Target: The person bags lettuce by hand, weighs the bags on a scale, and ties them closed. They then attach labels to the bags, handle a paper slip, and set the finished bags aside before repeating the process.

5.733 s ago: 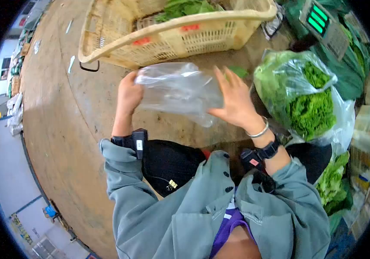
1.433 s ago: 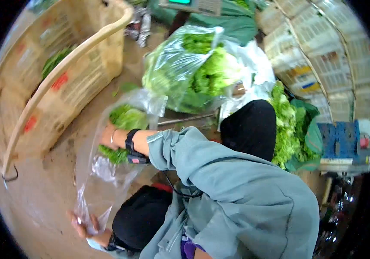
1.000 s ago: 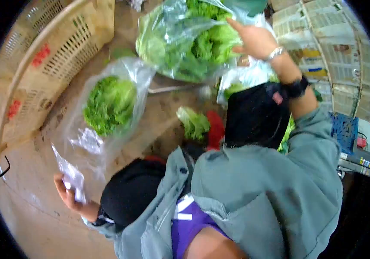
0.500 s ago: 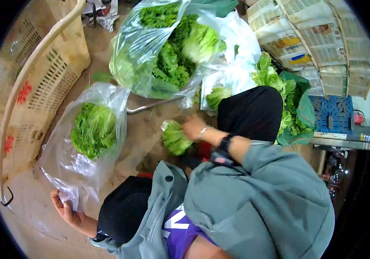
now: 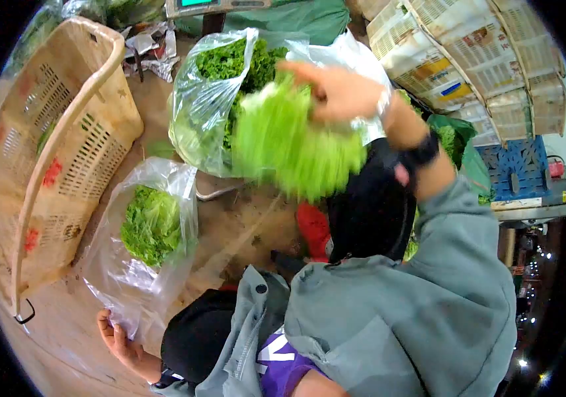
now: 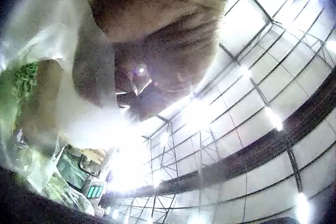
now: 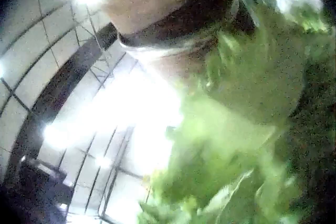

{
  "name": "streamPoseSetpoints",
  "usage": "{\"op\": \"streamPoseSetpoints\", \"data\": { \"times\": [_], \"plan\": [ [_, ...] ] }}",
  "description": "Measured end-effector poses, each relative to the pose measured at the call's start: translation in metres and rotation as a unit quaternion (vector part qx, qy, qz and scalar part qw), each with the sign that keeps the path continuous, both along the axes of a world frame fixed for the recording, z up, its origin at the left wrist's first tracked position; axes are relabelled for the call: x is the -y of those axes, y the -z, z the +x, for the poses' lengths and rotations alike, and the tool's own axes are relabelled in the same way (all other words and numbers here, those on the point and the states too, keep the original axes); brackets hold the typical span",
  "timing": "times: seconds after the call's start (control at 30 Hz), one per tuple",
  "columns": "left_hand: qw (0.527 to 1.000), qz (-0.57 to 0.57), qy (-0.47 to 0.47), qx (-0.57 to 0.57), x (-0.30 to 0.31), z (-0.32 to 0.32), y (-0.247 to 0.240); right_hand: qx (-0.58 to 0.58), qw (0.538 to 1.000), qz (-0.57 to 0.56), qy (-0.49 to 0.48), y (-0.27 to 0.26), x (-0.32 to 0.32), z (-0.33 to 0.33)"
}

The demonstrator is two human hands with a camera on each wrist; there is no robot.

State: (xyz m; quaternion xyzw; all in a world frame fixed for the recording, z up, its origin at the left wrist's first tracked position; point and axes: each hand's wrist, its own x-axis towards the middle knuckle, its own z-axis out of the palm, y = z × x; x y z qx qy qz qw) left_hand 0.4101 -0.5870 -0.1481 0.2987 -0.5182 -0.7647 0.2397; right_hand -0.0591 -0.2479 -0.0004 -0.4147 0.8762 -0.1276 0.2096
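Note:
My right hand [image 5: 349, 96] grips a head of leafy green lettuce [image 5: 289, 142], motion-blurred in the head view, in front of a large clear bag [image 5: 197, 116] packed with lettuce. Its leaves also fill much of the right wrist view, where the lettuce [image 7: 226, 145] hangs below the hand. At lower left, my left hand [image 5: 121, 341] pinches the mouth edge of a clear plastic bag [image 5: 108, 271] lying on the floor. Inside that bag rests one lettuce head [image 5: 151, 225]. The left wrist view shows the bag's film [image 6: 42, 29] beside the hand.
A tall cream plastic crate [image 5: 65, 192] stands at left. Behind the large bag is a scale [image 5: 213, 6] with a lit display. More lettuce sits in a green sack [image 5: 461, 149] at right, near stacked cream crates [image 5: 455, 66]. A metal bar [image 5: 213, 192] lies on the floor.
My right hand has lifted the lettuce from the floor between my feet, up and forward toward the large bag. Earlier it let go of the head inside the clear bag. My left hand keeps the bag's edge.

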Motion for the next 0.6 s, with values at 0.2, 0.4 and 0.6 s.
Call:
{"op": "streamPoseSetpoints", "data": {
  "times": [0.2,0.4,0.6],
  "plan": [
    [0.999,-0.028,0.002,0.032,-0.017,-0.011,-0.016,-0.081,0.954,0.290,-0.003,0.106,0.015,-0.101],
    [0.797,-0.458,0.008,0.394,0.017,0.001,-0.112,-0.213,0.972,0.089,0.037,0.020,-0.001,-0.043],
    [0.863,-0.341,0.361,0.091,-0.036,-0.160,-0.197,-0.156,0.968,-0.175,0.088,-0.088,-0.148,-0.033]
  ]
}}
